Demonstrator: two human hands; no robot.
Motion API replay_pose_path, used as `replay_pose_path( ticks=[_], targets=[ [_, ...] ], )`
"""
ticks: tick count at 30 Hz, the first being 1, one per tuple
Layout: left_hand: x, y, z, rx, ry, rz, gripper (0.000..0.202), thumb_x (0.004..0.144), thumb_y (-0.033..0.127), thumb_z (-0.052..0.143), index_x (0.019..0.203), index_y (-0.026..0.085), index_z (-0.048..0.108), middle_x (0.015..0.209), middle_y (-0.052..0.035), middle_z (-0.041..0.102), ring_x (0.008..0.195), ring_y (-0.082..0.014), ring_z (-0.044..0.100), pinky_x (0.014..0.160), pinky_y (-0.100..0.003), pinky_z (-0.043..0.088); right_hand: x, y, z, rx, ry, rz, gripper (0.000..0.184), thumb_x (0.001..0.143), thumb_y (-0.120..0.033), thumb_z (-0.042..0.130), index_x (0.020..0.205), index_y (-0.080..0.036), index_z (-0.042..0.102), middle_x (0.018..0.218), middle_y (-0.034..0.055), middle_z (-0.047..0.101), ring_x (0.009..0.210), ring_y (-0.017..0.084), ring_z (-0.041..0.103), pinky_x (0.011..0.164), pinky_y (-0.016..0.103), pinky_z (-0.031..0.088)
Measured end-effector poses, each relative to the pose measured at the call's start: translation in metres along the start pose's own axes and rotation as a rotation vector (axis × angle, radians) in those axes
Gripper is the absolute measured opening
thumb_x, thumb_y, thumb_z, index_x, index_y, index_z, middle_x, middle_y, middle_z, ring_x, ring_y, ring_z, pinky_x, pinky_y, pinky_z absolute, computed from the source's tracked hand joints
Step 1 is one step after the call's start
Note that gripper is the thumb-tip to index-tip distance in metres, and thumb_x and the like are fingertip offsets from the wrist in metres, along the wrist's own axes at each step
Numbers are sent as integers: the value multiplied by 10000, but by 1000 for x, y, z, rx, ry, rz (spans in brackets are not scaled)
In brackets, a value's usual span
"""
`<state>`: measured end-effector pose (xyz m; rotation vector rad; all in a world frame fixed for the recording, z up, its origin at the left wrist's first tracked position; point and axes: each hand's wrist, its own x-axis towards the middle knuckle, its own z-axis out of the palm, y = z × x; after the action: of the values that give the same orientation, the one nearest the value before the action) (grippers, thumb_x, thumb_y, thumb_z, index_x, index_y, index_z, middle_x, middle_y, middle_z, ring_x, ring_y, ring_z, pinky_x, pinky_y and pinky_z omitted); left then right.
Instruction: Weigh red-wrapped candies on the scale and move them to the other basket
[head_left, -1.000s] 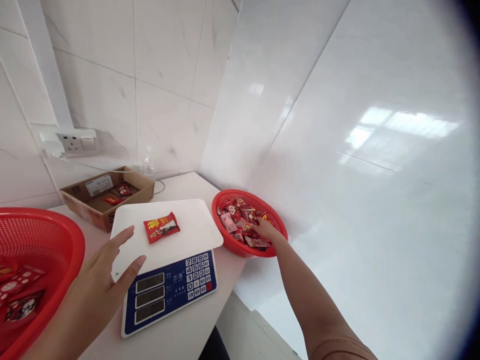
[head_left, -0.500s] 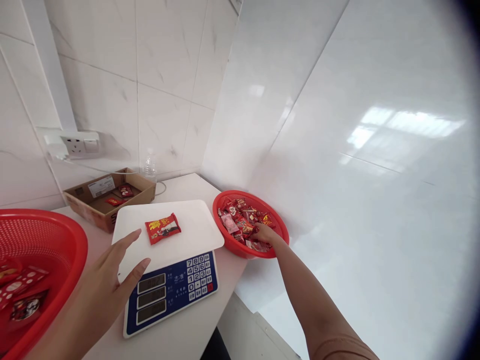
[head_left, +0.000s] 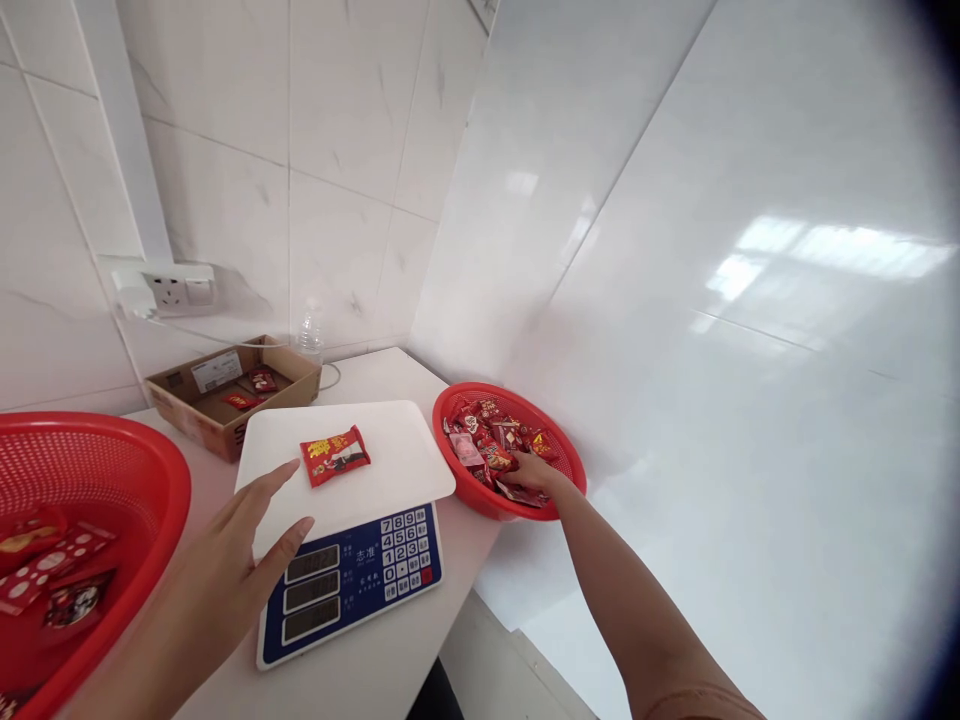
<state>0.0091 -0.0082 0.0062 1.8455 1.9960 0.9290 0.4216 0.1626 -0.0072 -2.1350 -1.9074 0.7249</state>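
Note:
A red snack packet lies on the white pan of a digital scale, whose blue panel faces me. My left hand hovers at the pan's left front edge, thumb and fingers spread, holding nothing. The packet is just beyond its fingertips, apart from them. On the right, my right hand reaches into a red plastic basket of mostly red packets. Its fingers stretch out among the packets, with their tips partly hidden, and no packet is lifted.
A larger red basket with several packets stands at the left, beside my forearm. Behind the scale are a cardboard box holding some red packets and a clear bottle. A socket with a plugged-in cable is on the tiled wall.
The view has shifted slightly, so everything sits a little further right. My right hand stays in the basket, its fingers slightly moved among the packets. My left hand keeps its spread pose.

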Motion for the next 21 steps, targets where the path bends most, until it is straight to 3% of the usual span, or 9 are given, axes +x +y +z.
replay_pose_path(
  ticks=[5,11,14,16,18,21],
  targets=[
    [0,-1,0,-6,-7,-9,636,839,659,358,1394,348,357,1419,-55,484,1069,-314,618,708,-387,553,3,-2,4,20,16,5,140,643,-186,710,770,-152,662,788,67,706,773,224,643,655,265,469],
    [0,-3,2,-11,6,6,639,836,652,373,1389,331,383,1418,-62,488,1059,-312,625,692,-377,558,-2,2,1,70,-54,18,252,765,-272,631,982,-148,663,934,85,715,781,190,657,673,259,496],
    [-1,-1,2,-6,-7,25,611,854,626,374,1394,341,368,1425,-54,481,1067,-301,623,706,-366,557,-4,2,1,-1,-87,51,480,682,-334,729,1114,-148,630,962,115,708,801,223,652,687,291,491],
    [-1,0,2,-3,-7,42,611,860,618,376,1399,332,364,1421,-74,482,1046,-299,633,698,-360,556,-4,0,2,-45,-87,66,729,612,-348,782,1271,-152,537,1007,128,697,842,245,648,708,308,485],
    [-2,1,1,0,-3,56,612,862,613,378,1400,320,369,1408,-97,491,1015,-298,646,692,-360,555,-5,-3,4,-77,-72,61,850,570,-318,803,1339,-157,476,1051,135,684,891,264,640,729,317,475],
    [-2,1,0,-6,-14,48,605,862,612,378,1393,322,377,1400,-97,501,1020,-300,644,702,-365,556,-7,-6,7,-97,-38,33,666,578,-212,762,1218,-163,587,992,119,697,889,272,640,722,309,460]
  ],
)
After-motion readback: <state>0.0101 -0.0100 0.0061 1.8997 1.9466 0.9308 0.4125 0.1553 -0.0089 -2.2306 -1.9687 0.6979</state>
